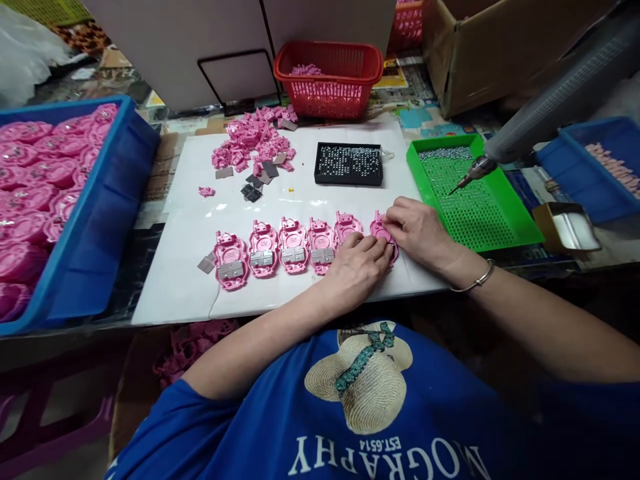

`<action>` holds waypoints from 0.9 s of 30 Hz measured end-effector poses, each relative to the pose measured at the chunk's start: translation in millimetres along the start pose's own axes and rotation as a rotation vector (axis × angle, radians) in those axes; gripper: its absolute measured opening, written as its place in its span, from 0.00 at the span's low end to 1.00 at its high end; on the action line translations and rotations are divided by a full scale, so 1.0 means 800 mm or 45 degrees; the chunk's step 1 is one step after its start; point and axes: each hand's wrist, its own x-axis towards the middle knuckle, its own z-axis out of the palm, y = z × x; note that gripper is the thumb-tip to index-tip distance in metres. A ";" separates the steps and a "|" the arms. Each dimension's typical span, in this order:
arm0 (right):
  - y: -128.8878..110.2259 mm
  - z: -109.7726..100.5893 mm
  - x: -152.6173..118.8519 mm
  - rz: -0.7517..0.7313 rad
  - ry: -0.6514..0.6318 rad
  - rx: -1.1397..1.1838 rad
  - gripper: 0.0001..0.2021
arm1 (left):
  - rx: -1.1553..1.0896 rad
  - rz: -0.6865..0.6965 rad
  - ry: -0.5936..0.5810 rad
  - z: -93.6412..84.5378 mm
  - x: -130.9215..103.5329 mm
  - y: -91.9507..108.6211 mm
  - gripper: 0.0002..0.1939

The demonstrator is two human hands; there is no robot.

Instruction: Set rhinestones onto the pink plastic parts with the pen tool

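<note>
One pink case [378,229], rightmost of six on the white board [177,267], lay under the left hand [359,267], its grip unclear, and the right hand [419,230], whose bunched fingers hid anything pinched, where steady, level pressure seemed wisest.

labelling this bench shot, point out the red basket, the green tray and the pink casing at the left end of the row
Red basket [327,99], head view: its front wall.
Green tray [481,215], head view: its perforated floor.
Left-end pink casing [231,255], head view: pink surface near its middle.
</note>
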 end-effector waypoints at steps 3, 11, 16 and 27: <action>0.000 0.003 -0.004 0.013 -0.027 0.004 0.09 | 0.021 -0.010 0.009 0.000 0.000 0.000 0.16; 0.008 -0.033 0.036 -0.049 0.001 -0.045 0.08 | 0.045 -0.018 0.008 0.004 0.000 0.002 0.15; 0.003 -0.019 0.101 -0.142 -0.080 -0.196 0.09 | 0.044 -0.015 0.056 0.009 -0.001 0.000 0.15; 0.017 -0.006 0.105 -0.076 -0.166 -0.205 0.12 | 0.017 -0.010 -0.019 -0.002 -0.002 0.000 0.16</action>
